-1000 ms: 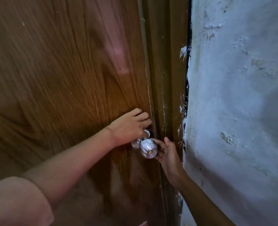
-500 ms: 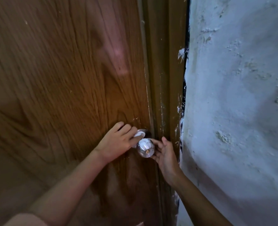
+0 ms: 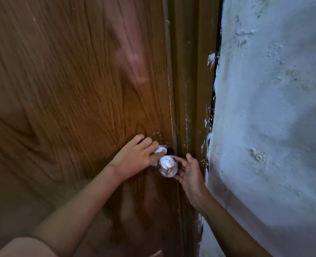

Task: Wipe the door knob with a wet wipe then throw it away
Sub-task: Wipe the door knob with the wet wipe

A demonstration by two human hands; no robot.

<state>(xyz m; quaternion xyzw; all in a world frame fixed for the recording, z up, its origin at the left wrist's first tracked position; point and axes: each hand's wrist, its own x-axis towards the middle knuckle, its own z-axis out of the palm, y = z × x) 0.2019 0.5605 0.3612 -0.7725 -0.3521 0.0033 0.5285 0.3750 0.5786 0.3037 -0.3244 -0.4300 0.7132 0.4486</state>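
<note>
A round shiny metal door knob (image 3: 168,165) sticks out of the brown wooden door (image 3: 75,89) near its right edge. My left hand (image 3: 134,158) holds a small white wet wipe (image 3: 160,150) and presses it against the knob's neck, on its upper left side. My right hand (image 3: 188,173) cups the knob from the right, with the fingertips touching its rim. Most of the wipe is hidden under my left fingers.
A dark brown door frame (image 3: 190,89) runs down just right of the knob. A rough white plastered wall (image 3: 274,127) fills the right side, close to my right forearm. White paint smears mark the frame's edge.
My left hand slid from above the knob down to its left side, and the white wipe now shows between the fingers and the knob. My right hand stays at the knob.
</note>
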